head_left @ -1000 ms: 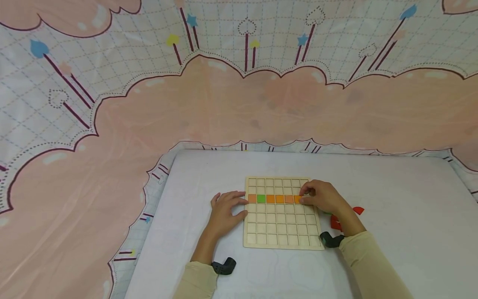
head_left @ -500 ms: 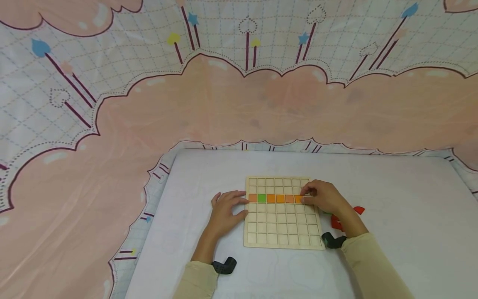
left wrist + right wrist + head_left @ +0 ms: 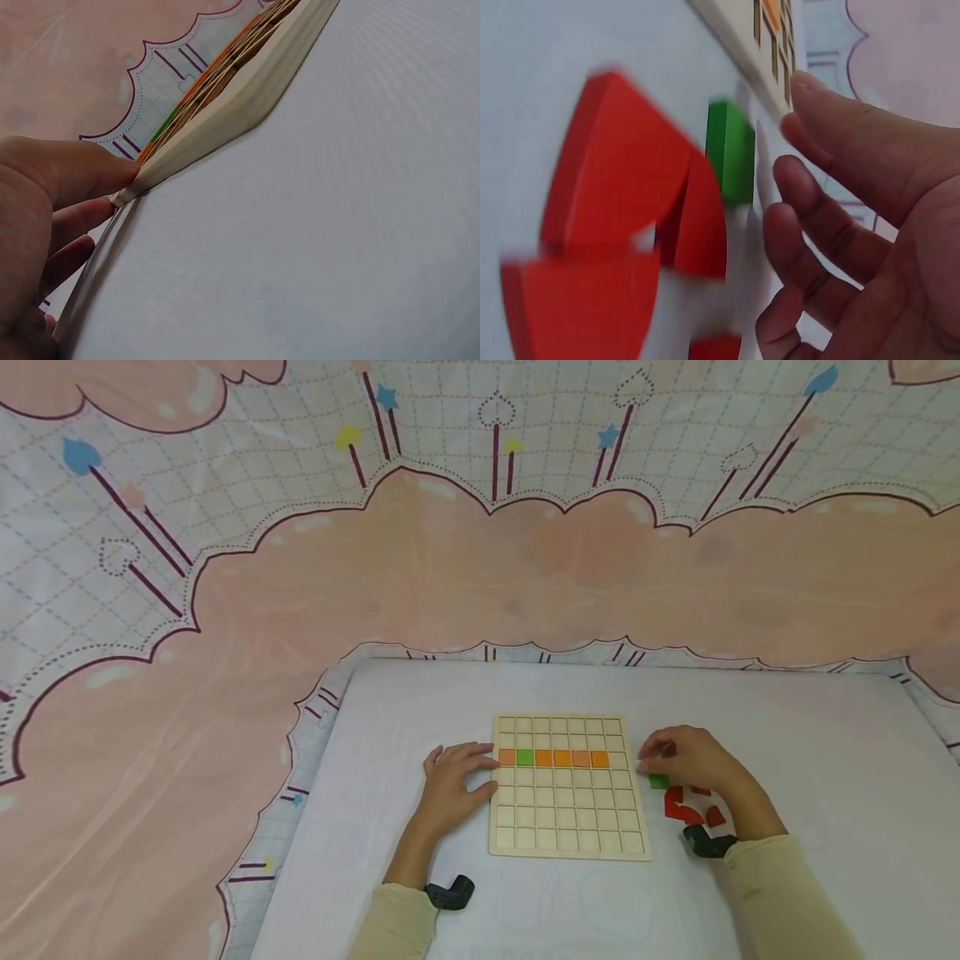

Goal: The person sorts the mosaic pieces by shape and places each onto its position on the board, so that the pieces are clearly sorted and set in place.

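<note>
A light wooden grid board [image 3: 566, 818] lies on the white table. One row across it holds several orange squares [image 3: 562, 758] and one green square [image 3: 525, 758]. At the board's left edge, my left hand [image 3: 459, 785] rests with thumb and fingertips touching the rim, also visible in the left wrist view, where the board rim [image 3: 217, 124] meets the thumb. My right hand [image 3: 693, 758] hovers just right of the board, fingers loosely bent and holding nothing. Close by its fingertips sits a loose green block [image 3: 735, 154], partly covered by the hand in the head view.
Several red pieces [image 3: 678, 810] with curved edges lie right of the board, below my right hand. They show large as red blocks [image 3: 619, 157] in the right wrist view. A patterned pink and white cloth [image 3: 525, 577] spreads beyond the table.
My right hand has let go of the orange square at the row's right end and moved right, off the board, to the green block. My left hand has stayed put.
</note>
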`<state>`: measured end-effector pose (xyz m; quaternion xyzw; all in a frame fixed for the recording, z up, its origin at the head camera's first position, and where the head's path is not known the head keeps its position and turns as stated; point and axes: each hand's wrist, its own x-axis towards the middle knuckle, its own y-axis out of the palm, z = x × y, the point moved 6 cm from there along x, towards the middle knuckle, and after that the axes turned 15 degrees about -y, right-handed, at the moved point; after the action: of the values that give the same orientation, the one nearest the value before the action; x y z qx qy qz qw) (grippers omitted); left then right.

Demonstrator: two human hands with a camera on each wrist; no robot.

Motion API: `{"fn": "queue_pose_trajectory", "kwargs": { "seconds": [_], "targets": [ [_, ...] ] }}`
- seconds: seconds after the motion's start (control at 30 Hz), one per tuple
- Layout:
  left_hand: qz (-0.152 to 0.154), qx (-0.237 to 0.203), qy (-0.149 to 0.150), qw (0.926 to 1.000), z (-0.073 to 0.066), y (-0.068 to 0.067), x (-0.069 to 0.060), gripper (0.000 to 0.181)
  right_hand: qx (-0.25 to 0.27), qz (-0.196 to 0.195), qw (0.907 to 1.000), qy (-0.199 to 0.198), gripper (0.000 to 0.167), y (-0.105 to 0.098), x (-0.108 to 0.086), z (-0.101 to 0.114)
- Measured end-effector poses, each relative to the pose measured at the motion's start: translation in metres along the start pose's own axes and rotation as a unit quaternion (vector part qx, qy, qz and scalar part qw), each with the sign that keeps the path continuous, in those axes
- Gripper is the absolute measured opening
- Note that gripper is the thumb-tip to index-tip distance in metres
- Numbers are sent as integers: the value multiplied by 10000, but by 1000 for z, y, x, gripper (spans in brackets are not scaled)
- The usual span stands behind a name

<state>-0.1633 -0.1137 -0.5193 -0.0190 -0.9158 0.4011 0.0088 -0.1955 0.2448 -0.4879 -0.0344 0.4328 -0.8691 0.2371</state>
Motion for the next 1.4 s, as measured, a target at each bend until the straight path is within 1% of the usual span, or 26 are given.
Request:
{"fn": "queue_pose_trajectory", "kwargs": {
  "seconds": [0.13,0.3,0.5,0.73,1.03,1.4],
  "targets": [
    [5,12,-9,10000,0,0,0,24,188,195,9995,174,31,-2,-7,-10],
    [15,19,-13,10000,-1,0,1,25,509,369,9979,119,31,-2,-8,-19],
    [28,-17,-21,10000,-1,0,0,25,550,479,9973,102,35,1,-8,-20],
    [-4,-40,22,10000,-1,1,0,25,410,407,9983,40,30,0,-10,-14],
    [-24,-32,34,10000,0,1,1,25,586,364,9976,39,32,0,-9,-14],
    [-10,5,-7,10000,-1,0,0,25,710,259,9971,-45,26,-2,-7,-14]
  ]
}}
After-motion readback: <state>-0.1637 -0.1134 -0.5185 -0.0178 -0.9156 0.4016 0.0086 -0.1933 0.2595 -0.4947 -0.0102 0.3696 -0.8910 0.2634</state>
